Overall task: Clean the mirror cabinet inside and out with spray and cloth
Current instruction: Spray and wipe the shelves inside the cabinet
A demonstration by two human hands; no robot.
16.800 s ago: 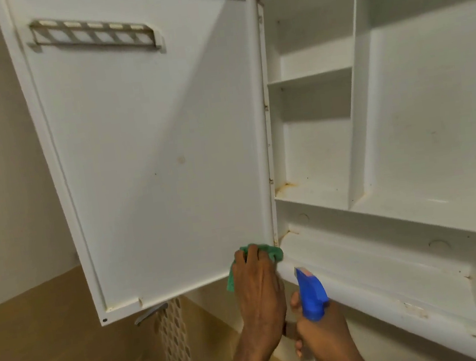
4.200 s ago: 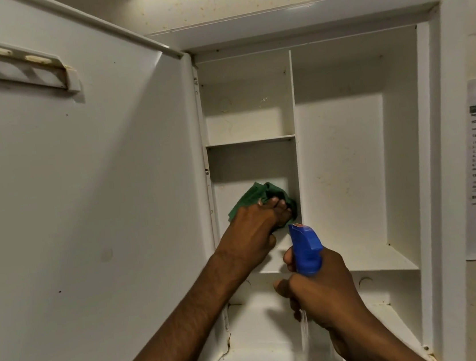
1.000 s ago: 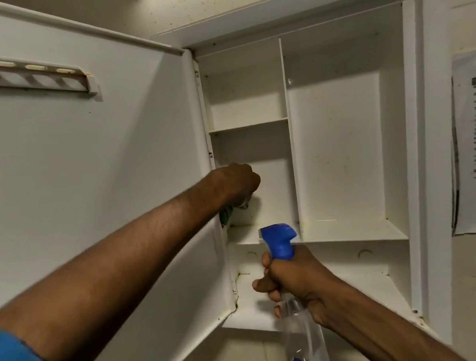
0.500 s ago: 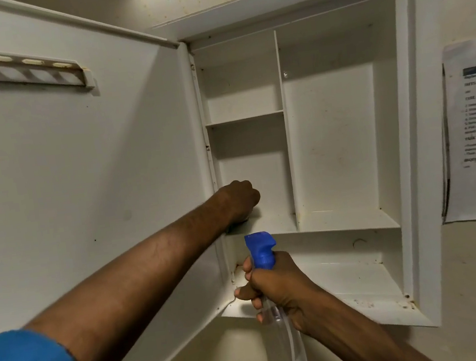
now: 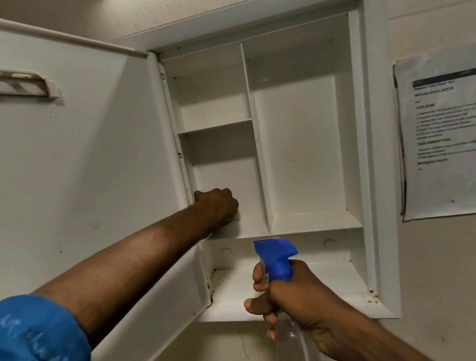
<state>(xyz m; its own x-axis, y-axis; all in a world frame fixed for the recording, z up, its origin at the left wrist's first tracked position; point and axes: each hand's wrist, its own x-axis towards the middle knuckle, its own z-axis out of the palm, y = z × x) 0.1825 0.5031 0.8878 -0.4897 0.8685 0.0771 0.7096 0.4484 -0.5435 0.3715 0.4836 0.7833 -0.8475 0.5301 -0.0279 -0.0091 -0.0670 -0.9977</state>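
Reaching from the lower left of the frame, your left hand sits inside the mirror cabinet, in the lower-left compartment, knuckles toward you and fingers curled down onto the middle shelf. The cloth is not visible under that hand, so you cannot tell whether the fingers grip it. The hand lies close to the compartment's left wall by the hinge edge, with open room between it and the vertical divider to its right. The tall right compartment and the wide bottom bay stand open. The door is swung out across the left of the frame, its rail at upper left.

Your right hand at lower centre is wrapped round the neck of the spray bottle, held in front of the bottom bay and apart from the cabinet's lower lip, with the blue head pointing left.

A printed sheet hangs on the wall at right.

Compared with a moment earlier, the left hand has shifted left toward the hinge wall; the bottle is held much as before.
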